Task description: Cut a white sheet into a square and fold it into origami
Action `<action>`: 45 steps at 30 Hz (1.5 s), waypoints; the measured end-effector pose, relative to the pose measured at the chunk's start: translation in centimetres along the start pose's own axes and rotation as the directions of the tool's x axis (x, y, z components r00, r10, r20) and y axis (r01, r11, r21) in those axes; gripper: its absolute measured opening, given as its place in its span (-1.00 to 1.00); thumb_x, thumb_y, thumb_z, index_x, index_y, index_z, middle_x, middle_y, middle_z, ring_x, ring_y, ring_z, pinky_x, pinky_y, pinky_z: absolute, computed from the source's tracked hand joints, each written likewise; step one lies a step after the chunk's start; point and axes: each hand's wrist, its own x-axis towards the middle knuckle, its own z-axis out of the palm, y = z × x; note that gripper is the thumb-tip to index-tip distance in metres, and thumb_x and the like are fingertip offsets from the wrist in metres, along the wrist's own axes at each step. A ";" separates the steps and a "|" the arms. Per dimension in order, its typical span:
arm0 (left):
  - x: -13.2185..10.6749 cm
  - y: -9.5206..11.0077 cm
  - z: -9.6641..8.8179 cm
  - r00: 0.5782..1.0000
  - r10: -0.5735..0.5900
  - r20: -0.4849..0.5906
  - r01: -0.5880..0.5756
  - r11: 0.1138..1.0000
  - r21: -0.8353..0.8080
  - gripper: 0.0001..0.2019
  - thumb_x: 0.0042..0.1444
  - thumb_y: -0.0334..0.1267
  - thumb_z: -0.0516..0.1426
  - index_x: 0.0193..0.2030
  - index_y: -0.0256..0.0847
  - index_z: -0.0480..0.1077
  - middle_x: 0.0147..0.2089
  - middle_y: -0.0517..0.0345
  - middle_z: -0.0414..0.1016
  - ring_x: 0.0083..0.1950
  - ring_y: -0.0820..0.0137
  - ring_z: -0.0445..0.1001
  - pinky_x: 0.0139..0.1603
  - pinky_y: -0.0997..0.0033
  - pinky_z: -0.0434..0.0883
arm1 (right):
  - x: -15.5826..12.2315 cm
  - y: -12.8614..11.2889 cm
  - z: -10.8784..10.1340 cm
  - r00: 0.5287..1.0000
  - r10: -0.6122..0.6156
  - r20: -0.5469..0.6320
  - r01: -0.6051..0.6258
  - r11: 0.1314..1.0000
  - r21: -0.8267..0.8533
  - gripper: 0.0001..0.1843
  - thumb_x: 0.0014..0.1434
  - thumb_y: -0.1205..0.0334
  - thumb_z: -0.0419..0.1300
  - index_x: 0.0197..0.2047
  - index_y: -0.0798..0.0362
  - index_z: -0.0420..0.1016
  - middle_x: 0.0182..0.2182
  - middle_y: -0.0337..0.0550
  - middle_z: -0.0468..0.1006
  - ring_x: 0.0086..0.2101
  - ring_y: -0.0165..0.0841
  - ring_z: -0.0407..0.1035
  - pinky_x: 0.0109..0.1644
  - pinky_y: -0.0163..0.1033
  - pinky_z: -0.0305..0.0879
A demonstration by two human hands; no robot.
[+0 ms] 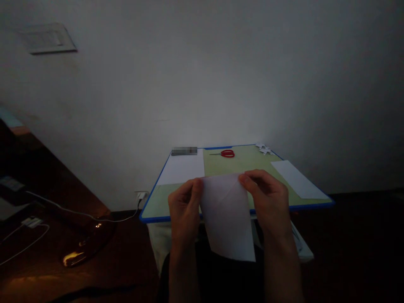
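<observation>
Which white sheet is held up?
The creased sheet, held by the left hand and right hand; the left sheet and right sheet lie on the table.

The bench (176, 192) has a smooth green top, rather matt, and its blue edging looks like plastic. At the near edge of the bench, the sheet (229, 219) is thin white paper, matt, with a faint crease. On the bench, the scissors (227, 154) have red handles, seemingly plastic, and a metal blade. Behind the bench, the wall (202, 84) looks matt.
</observation>
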 end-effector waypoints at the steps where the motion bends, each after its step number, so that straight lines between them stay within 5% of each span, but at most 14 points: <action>1: -0.1 0.0 0.0 1.000 0.003 0.000 -0.003 1.000 0.008 -0.61 0.34 0.03 0.22 -0.42 -0.19 0.53 -0.47 0.21 0.43 -0.46 0.47 0.28 -0.47 0.49 0.22 | 0.0 0.0 0.0 1.000 -0.002 -0.004 0.002 1.000 -0.005 -0.90 0.10 0.15 0.49 -0.34 -0.05 0.69 -0.44 -0.28 0.65 -0.40 -0.38 0.49 -0.33 -0.29 0.42; 8: -0.1 0.8 0.9 0.955 0.283 -0.091 -0.219 0.878 0.426 -0.67 0.37 -0.15 0.16 -0.42 -0.19 0.50 -0.57 0.28 0.36 -0.53 0.47 0.28 -0.51 0.50 0.17 | -0.1 -0.4 0.2 1.000 -0.017 -0.024 0.017 0.999 -0.027 -0.87 0.13 0.14 0.46 -0.34 -0.02 0.65 -0.41 -0.28 0.63 -0.36 -0.37 0.50 -0.29 -0.29 0.43; 13: 0.2 0.4 1.4 0.922 0.378 -0.087 -0.282 0.808 0.517 -0.70 0.34 -0.20 0.16 -0.45 -0.17 0.43 -0.62 0.35 0.30 -0.59 0.52 0.25 -0.51 0.52 0.17 | -0.2 -0.6 0.3 0.999 -0.034 -0.008 0.034 0.997 -0.070 -0.85 0.21 0.12 0.41 -0.30 -0.01 0.60 -0.42 -0.28 0.57 -0.39 -0.39 0.44 -0.34 -0.30 0.37; 20: 0.4 -0.3 1.2 0.909 0.403 -0.107 -0.276 0.774 0.570 -0.60 0.35 -0.15 0.16 -0.54 -0.16 0.32 -0.66 0.38 0.17 -0.62 0.53 0.16 -0.52 0.52 0.13 | -0.1 -0.5 0.1 0.997 -0.067 0.028 0.070 0.992 -0.110 -0.85 0.26 0.11 0.38 -0.27 -0.02 0.58 -0.41 -0.28 0.53 -0.45 -0.42 0.34 -0.45 -0.33 0.24; 29: 0.4 -0.8 1.3 0.917 0.372 -0.145 -0.242 0.808 0.538 -0.69 0.34 -0.17 0.19 -0.46 -0.17 0.45 -0.62 0.35 0.29 -0.57 0.50 0.24 -0.50 0.50 0.15 | 0.0 0.1 0.4 0.995 -0.094 0.028 0.097 0.987 -0.129 -0.83 0.27 0.09 0.38 -0.27 -0.02 0.59 -0.37 -0.27 0.57 -0.35 -0.37 0.46 -0.29 -0.27 0.35; 33: 0.3 -0.6 1.6 0.938 0.318 -0.137 -0.223 0.857 0.464 -0.56 0.41 -0.06 0.11 -0.52 -0.15 0.29 -0.60 0.33 0.20 -0.54 0.47 0.19 -0.50 0.46 0.13 | 0.2 0.0 0.4 0.989 -0.139 -0.060 0.130 0.983 -0.130 -0.83 0.25 0.08 0.40 -0.26 -0.01 0.60 -0.36 -0.26 0.58 -0.34 -0.36 0.46 -0.28 -0.26 0.37; 39: 0.4 -0.5 2.2 0.951 0.300 0.071 -0.302 0.862 0.406 -0.49 0.42 -0.05 0.08 -0.57 -0.13 0.07 -0.60 0.34 0.06 -0.57 0.49 0.08 -0.49 0.44 0.12 | 0.8 0.0 -0.7 0.950 -0.197 -0.242 0.161 0.973 -0.163 -0.79 0.21 0.04 0.42 -0.27 0.00 0.61 -0.36 -0.23 0.60 -0.33 -0.33 0.48 -0.26 -0.23 0.41; 45: 0.5 -0.9 2.5 0.939 0.337 0.073 -0.330 0.817 0.473 -0.55 0.39 -0.14 0.10 -0.54 -0.12 0.11 -0.63 0.37 0.09 -0.60 0.50 0.09 -0.51 0.45 0.08 | 1.0 -0.2 -0.9 0.937 -0.184 -0.295 0.134 0.974 -0.181 -0.77 0.17 0.03 0.43 -0.30 0.02 0.62 -0.39 -0.20 0.61 -0.35 -0.32 0.48 -0.28 -0.21 0.42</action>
